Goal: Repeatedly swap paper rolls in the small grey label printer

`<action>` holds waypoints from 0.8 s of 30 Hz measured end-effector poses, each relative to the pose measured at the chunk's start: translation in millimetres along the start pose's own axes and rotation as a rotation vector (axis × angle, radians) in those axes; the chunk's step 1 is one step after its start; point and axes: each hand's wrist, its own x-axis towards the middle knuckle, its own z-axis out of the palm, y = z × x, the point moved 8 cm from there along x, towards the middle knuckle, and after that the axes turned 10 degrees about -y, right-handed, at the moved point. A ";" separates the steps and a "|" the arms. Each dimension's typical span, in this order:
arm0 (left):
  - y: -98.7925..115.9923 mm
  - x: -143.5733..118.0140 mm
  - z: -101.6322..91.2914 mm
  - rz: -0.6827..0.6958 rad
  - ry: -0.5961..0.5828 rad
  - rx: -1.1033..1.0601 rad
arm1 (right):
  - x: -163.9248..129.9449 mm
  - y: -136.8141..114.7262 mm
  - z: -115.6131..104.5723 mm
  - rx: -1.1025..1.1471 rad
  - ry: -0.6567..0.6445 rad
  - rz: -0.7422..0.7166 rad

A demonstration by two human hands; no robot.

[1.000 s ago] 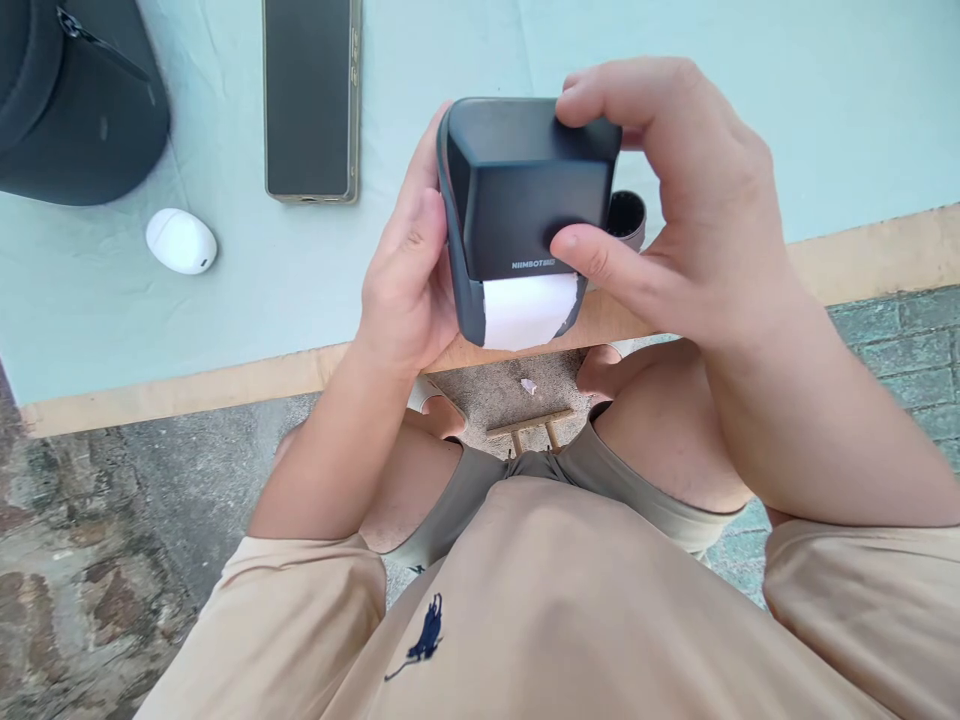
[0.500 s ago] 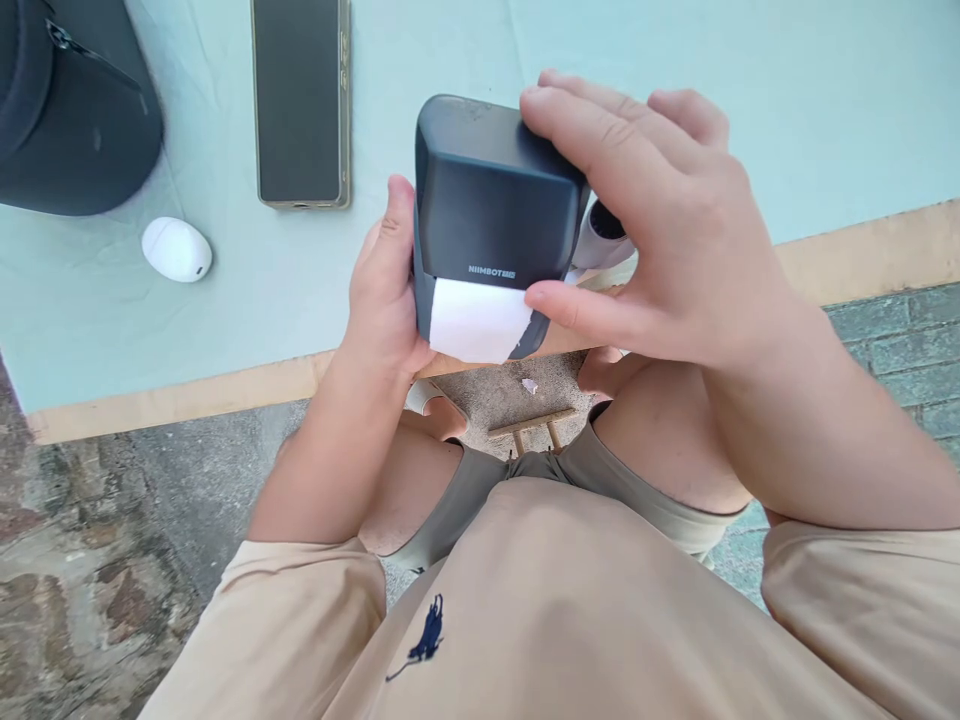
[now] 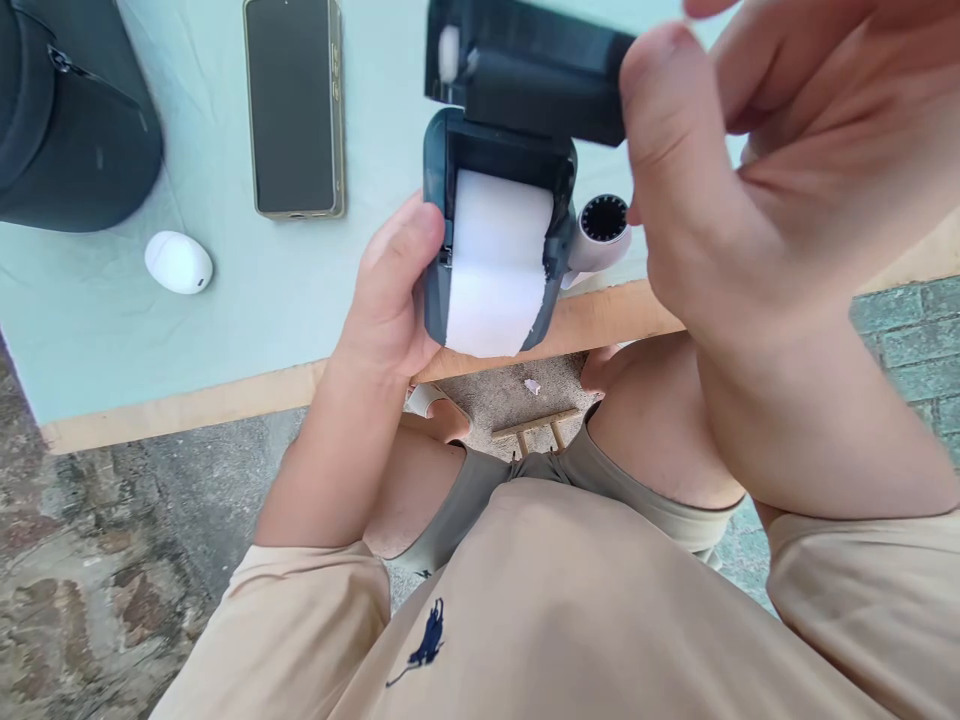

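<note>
A dark label printer (image 3: 435, 300) is held over the table's front edge by my left hand (image 3: 394, 280), with the thumb on its left side and the other fingers hidden behind it. Its lid (image 3: 540, 80) stands raised at the far side. Inside the open body lies a roll of white label paper (image 3: 499, 250), its loose end hanging over the front rim. My right hand (image 3: 742, 170) grips the right end of the lid, thumb on the near face; its fingertips are partly out of frame and blurred.
A white cylindrical object with a dark round end (image 3: 600, 225) is just right of the printer. On the pale green table cover (image 3: 225, 320) lie a phone (image 3: 292, 110), a white oval case (image 3: 178, 262) and a black zippered bag (image 3: 82, 130). A wooden edge (image 3: 187, 405) borders the table.
The printer's lid has swung up and away, uncovering the paper roll. My right hand has moved up and right with the lid. My left hand still holds the body.
</note>
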 end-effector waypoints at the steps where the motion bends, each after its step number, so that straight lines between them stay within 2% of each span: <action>1: -1.0 -0.3 0.3 -0.007 -0.013 0.000 | -0.3 -5.3 -0.9 -0.039 0.030 -0.037; 3: -2.9 -0.6 0.3 -0.028 -0.025 0.002 | -0.6 -15.3 -1.0 -0.124 0.094 -0.143; 6: -4.5 -1.3 -0.4 -0.051 -0.021 0.004 | 4.8 -21.0 17.9 -0.366 0.008 -0.236; 8: -6.1 -2.3 -1.6 -0.058 -0.015 -0.005 | 10.8 -16.0 32.0 -0.539 -0.092 -0.175; 10: -8.3 -3.5 -2.4 -0.062 -0.030 -0.019 | 15.3 -8.6 40.8 -0.664 -0.182 -0.053; 13: -12.4 -5.8 -6.3 -0.074 -0.043 -0.007 | 17.0 -5.2 45.7 -0.727 -0.244 0.031; 16: -16.1 -8.2 -10.2 -0.092 -0.033 0.007 | 15.5 -13.2 47.4 -0.692 -0.215 -0.074; 20: -11.7 -8.5 -8.9 -0.033 -0.027 -0.008 | 9.3 -20.3 41.6 -0.655 -0.171 -0.150; 22: -10.0 -7.4 -8.6 -0.025 -0.009 -0.031 | 5.8 -23.7 31.0 -0.454 -0.141 -0.243; 24: -7.5 -5.7 -9.2 -0.015 0.014 -0.044 | 7.9 -11.6 10.9 -0.167 -0.075 -0.273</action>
